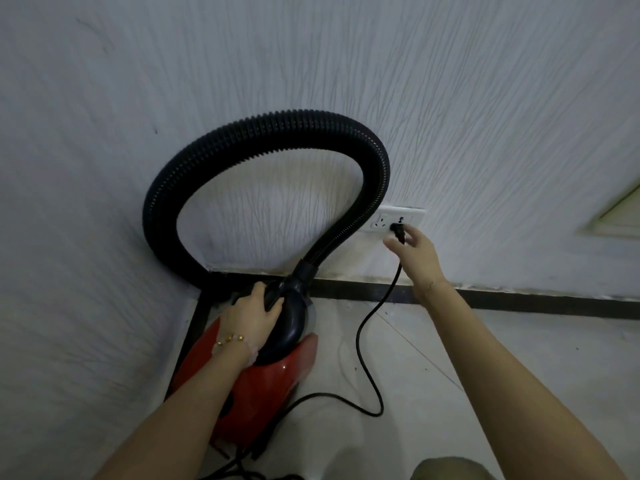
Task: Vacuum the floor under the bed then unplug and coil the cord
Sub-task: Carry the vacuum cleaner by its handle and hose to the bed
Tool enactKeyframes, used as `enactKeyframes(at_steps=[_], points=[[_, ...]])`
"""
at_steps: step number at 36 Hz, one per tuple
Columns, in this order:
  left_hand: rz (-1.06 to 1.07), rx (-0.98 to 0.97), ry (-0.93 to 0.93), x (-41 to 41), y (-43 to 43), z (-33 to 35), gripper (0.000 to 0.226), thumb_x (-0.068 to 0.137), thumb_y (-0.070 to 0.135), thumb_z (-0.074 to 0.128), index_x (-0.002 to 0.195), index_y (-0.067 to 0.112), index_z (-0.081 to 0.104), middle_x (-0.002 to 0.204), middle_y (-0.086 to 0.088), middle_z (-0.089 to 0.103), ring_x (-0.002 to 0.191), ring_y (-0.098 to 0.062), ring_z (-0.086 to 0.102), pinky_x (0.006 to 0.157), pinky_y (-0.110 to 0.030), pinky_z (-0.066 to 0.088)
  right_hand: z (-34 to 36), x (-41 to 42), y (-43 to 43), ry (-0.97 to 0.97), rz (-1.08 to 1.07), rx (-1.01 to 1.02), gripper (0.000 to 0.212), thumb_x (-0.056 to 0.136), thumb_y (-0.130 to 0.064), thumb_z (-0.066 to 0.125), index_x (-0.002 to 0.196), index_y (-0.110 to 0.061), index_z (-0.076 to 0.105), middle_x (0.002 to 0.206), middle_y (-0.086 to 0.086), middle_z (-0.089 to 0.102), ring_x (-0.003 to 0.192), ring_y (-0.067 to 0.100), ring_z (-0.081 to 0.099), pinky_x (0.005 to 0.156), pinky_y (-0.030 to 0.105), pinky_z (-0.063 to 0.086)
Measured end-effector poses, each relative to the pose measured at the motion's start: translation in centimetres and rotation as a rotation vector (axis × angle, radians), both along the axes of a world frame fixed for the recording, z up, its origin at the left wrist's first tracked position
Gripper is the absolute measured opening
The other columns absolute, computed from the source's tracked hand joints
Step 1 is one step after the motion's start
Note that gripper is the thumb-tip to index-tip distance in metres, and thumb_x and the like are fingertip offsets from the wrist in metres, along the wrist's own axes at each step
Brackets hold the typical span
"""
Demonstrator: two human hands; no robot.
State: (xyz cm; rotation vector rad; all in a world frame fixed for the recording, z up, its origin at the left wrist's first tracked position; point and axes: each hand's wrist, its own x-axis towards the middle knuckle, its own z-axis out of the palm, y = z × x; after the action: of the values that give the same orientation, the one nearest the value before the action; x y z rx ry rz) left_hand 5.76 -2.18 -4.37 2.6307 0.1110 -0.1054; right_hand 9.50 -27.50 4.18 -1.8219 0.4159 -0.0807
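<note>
A red canister vacuum point(266, 382) stands on the tiled floor in the room's corner. My left hand point(251, 315) grips its black handle on top. A black ribbed hose point(277, 128) loops up from the vacuum's front against the wall. My right hand point(417, 249) pinches the black plug point(398, 232) at the white wall socket point(401, 220); whether the pins are still in the socket I cannot tell. The black cord point(367, 351) hangs from the plug and curves across the floor back to the vacuum.
Textured white walls meet at the corner on the left, with a dark skirting strip point(519, 299) along the floor. A framed panel edge point(620, 213) shows at the far right. Pale floor tiles point(519, 358) stretch to the right of the cord.
</note>
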Motion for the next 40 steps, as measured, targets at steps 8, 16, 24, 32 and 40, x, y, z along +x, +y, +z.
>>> enactKeyframes(at_steps=[8, 16, 24, 32, 40], points=[[-0.016, -0.082, 0.028, -1.2, 0.3, 0.7, 0.032, 0.093, 0.048, 0.045, 0.098, 0.016, 0.047, 0.087, -0.006, 0.063, 0.071, -0.020, 0.055, 0.059, -0.027, 0.039, 9.9, -0.4, 6.0, -0.534, 0.294, -0.430, 0.086, 0.080, -0.026, 0.074, 0.149, -0.017, 0.023, 0.149, -0.005, 0.030, 0.137, 0.009, 0.025, 0.115, 0.027, 0.021], [-0.045, -0.117, 0.069, -1.8, 0.6, 0.5, 0.034, 0.094, 0.047, 0.041, 0.101, 0.015, 0.044, 0.088, -0.008, 0.066, 0.076, -0.026, 0.063, 0.062, -0.034, 0.050, 13.7, 2.3, 12.8, -0.768, 0.639, -1.244, 0.087, 0.070, -0.059, 0.070, 0.144, -0.027, 0.037, 0.138, 0.001, 0.049, 0.133, 0.025, 0.040, 0.114, 0.051, 0.017], [-0.021, -0.116, 0.046, -1.4, 0.8, 0.0, 0.038, 0.092, 0.050, 0.043, 0.094, 0.013, 0.047, 0.089, -0.008, 0.064, 0.078, -0.027, 0.063, 0.064, -0.037, 0.054, 13.5, 2.7, 12.7, -0.472, 0.706, -1.345, 0.046, 0.075, -0.068, 0.058, 0.081, -0.023, 0.051, 0.066, -0.008, 0.050, 0.067, 0.015, 0.054, 0.052, 0.025, 0.035], [0.066, -0.299, 0.301, -0.6, 0.5, 1.4, 0.038, 0.090, 0.047, 0.050, 0.100, 0.011, 0.053, 0.093, -0.009, 0.064, 0.083, -0.028, 0.062, 0.074, -0.037, 0.055, 12.6, 1.4, 7.0, -0.103, 0.723, -1.077, 0.040, 0.075, -0.060, 0.063, 0.074, -0.021, 0.058, 0.061, -0.008, 0.053, 0.062, 0.014, 0.055, 0.051, 0.026, 0.040], [0.038, -0.347, 0.654, -6.2, -1.5, 7.6, 0.023, 0.090, 0.030, 0.053, 0.094, 0.009, 0.063, 0.106, -0.015, 0.065, 0.096, -0.029, 0.060, 0.083, -0.030, 0.048, 19.1, -6.1, 1.9, 0.125, 0.438, -0.643, 0.034, 0.072, -0.049, 0.068, 0.082, -0.017, 0.067, 0.070, 0.000, 0.067, 0.066, 0.016, 0.063, 0.062, 0.032, 0.051]])
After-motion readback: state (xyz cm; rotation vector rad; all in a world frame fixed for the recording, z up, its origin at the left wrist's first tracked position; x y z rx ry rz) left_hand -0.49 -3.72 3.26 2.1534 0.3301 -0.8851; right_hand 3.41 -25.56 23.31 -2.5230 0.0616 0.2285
